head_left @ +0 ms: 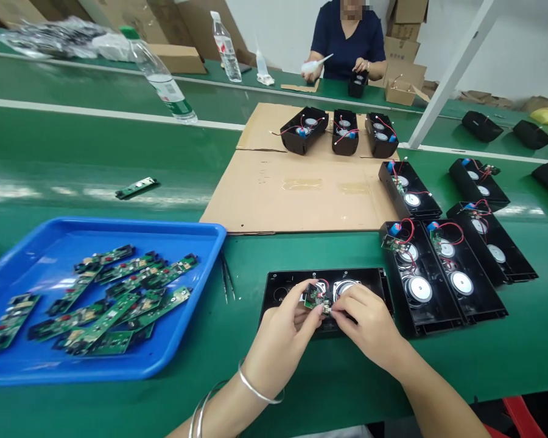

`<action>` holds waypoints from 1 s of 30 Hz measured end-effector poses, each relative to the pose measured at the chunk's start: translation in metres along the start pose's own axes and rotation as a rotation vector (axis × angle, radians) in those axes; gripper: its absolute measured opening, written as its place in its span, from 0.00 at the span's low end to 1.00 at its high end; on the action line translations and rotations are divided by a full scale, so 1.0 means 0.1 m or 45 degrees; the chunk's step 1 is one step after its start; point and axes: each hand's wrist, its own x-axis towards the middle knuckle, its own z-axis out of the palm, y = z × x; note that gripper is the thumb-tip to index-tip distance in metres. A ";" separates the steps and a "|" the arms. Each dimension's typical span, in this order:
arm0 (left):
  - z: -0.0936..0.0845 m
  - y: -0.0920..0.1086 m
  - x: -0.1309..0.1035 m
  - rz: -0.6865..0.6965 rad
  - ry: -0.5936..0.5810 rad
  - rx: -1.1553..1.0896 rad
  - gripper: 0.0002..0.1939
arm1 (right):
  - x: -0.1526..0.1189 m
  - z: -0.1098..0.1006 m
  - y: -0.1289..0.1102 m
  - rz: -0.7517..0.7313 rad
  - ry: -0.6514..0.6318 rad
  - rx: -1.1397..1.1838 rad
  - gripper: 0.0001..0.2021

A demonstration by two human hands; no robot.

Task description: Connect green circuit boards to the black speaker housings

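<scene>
the left hand (285, 322) has its grip closed on a small circuit board (318, 298) above an open black case (281, 290); the right hand (369, 322) pinches its edge. from them, a blue tray (178, 243) sits at nine o'clock, cardboard (301, 210) at twelve.

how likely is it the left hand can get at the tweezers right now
Probably yes: the tweezers lie nearby with nothing between, though the left hand holds a circuit board and may need to release it.
</scene>
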 end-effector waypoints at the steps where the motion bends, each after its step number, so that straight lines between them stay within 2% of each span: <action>1: 0.00 -0.01 0.00 0.011 -0.003 0.021 0.16 | 0.00 0.00 0.00 -0.014 0.001 -0.016 0.10; 6: 0.00 -0.03 0.00 0.062 0.035 0.067 0.17 | -0.01 0.02 -0.03 -0.068 0.003 -0.059 0.11; 14: -0.02 -0.11 0.00 0.223 0.060 0.163 0.18 | 0.01 0.04 -0.04 0.010 0.180 0.032 0.09; 19: -0.02 -0.15 0.02 0.313 0.036 0.220 0.16 | 0.01 0.04 -0.04 -0.024 0.175 -0.034 0.09; 25: -0.02 -0.22 0.04 0.441 -0.007 0.446 0.15 | -0.01 0.06 -0.02 -0.029 0.145 -0.075 0.10; 30: 0.01 -0.24 0.03 0.451 0.014 0.317 0.14 | -0.03 0.10 -0.02 -0.053 0.142 -0.136 0.11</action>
